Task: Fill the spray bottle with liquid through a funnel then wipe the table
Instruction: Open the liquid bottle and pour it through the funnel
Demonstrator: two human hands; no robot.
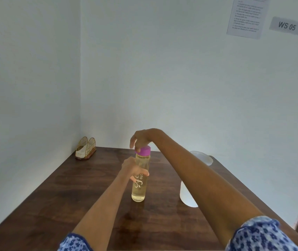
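Nearest the camera, two blue-and-white patterned sleeves [260,234] frame the bottom edge, w/ both bare forearms reaching out over the dark wooden table [54,205]

Partly behind the right forearm sits a translucent white container [185,198], prob. the spray bottle body, though its top is hidden so that's a guess. No spray head or funnel can be made out for sure

Mid-table stands a clear bottle [141,178], upright, filled most of the way w/ pale yellowish liquid. The left hand [132,168] wraps its middle, fingers curled round the glass, steadying it. The right hand [141,140] comes down from above, fingertips curled onto the purple cap [144,151], which is still seated on the neck. Looks like an unscrewing grip, but can't tell if the cap is loose yet

Further back on the right, a second translucent whitish object [201,157] near the table's far edge; could be a funnel or cup, too blurred to say. Far left corner holds a gold wire holder [85,147] w/ something white in it, maybe napkins or a cloth for wiping

Progress, as a judgement: very early. Source bottle still capped and near full, so nothing poured. Left to do: cap off, funnel set, pour, close up the sprayer, then wipe the table
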